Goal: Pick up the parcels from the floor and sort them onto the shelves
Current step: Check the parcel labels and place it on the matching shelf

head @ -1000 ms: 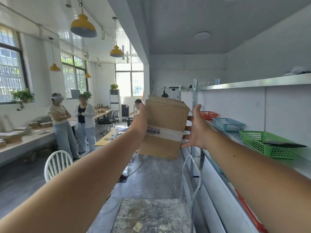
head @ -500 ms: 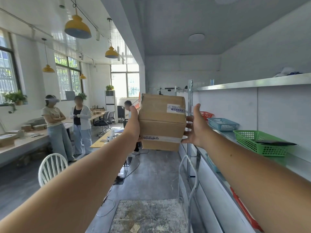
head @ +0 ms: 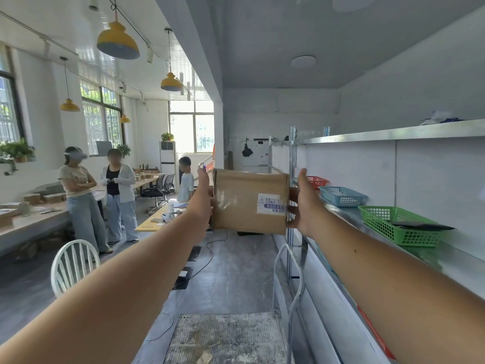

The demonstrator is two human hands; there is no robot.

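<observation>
Outstretched, both arms reach forward at chest height, the left hand [head: 203,198] and right hand [head: 304,203] pressing flat against opposite sides of the parcel [head: 249,202], fingers spread and gripping it in mid-air. Since a moment ago the box has turned, its white label [head: 273,203] now facing the camera. Beyond, open floor [head: 231,258] runs ahead; the shelf [head: 446,261] edge lies just right, carrying a green basket [head: 388,224].

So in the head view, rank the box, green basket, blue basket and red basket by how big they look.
1. box
2. green basket
3. blue basket
4. red basket
The baskets sit progressively farther away, so their true sizes may match.
</observation>
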